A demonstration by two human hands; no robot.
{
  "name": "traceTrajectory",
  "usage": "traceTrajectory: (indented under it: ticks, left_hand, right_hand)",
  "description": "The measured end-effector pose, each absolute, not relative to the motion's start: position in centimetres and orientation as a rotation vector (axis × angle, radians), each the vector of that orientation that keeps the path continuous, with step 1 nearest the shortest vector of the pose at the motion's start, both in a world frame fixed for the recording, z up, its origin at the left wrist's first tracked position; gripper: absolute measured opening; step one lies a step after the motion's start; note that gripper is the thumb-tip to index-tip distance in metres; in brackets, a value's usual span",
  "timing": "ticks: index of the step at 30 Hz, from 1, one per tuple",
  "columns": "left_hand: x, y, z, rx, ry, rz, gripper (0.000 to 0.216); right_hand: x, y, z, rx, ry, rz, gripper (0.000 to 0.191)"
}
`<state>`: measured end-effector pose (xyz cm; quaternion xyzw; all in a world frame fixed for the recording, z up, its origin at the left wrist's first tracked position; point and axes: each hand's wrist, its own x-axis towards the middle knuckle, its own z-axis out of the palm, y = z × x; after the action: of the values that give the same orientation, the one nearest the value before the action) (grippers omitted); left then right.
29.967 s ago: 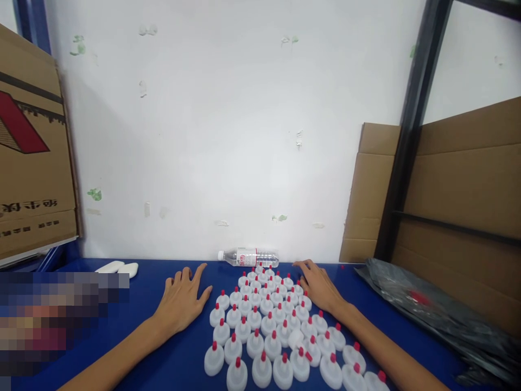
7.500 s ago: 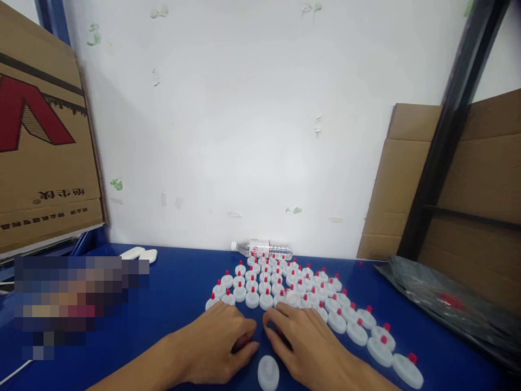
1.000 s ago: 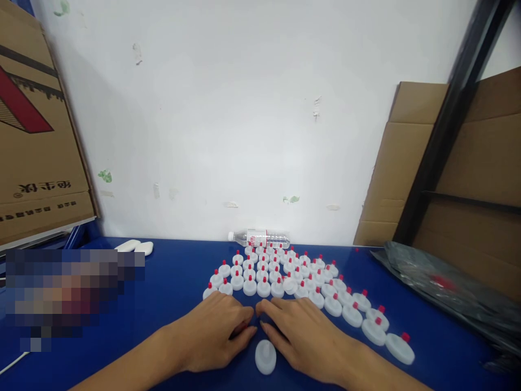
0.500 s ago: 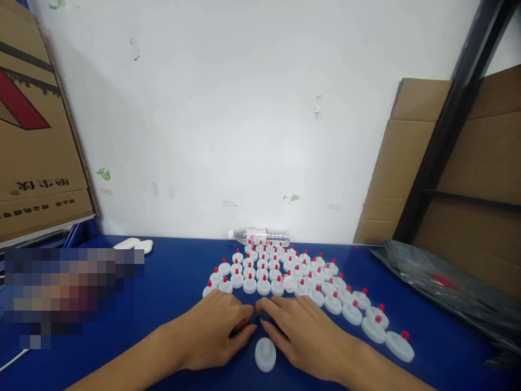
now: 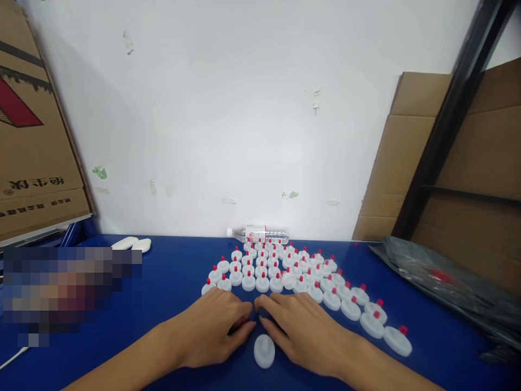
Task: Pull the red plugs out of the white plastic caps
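Both hands rest palm-down on the blue table [image 5: 171,282], fingertips meeting in the middle. My left hand [image 5: 211,331] has its fingers curled in, with a trace of red showing under the tips. My right hand [image 5: 303,334] is curled the same way; what the fingers cover is hidden. A white cap with no red tip [image 5: 264,350] lies just in front of and between the hands. Beyond the fingertips stand several white caps with red tips [image 5: 268,269] in rows, and one row [image 5: 372,323] trails off to the right.
A clear water bottle [image 5: 258,233] lies against the white wall. Two white oblong objects [image 5: 131,244] sit at the back left. A cardboard box [image 5: 32,163] stands left; cardboard sheets [image 5: 472,163], a black post [image 5: 448,125] and a black plastic bag [image 5: 439,279] are on the right.
Over the last second both hands stay in place with fingertips together. Thirty seconds ago they lay spread at either side of the caps, and the loose white cap was not in front.
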<state>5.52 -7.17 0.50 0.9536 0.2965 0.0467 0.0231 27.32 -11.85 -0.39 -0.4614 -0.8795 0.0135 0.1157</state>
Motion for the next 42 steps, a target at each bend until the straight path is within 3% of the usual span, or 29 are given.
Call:
traceTrajectory:
  ticks: [42]
  left_hand:
    - [5.48,-7.02,0.28,2.942,0.92,0.065,0.03]
  right_hand:
    - [27.35,-12.06,-0.01,-1.357,-2.63,-0.026,0.011]
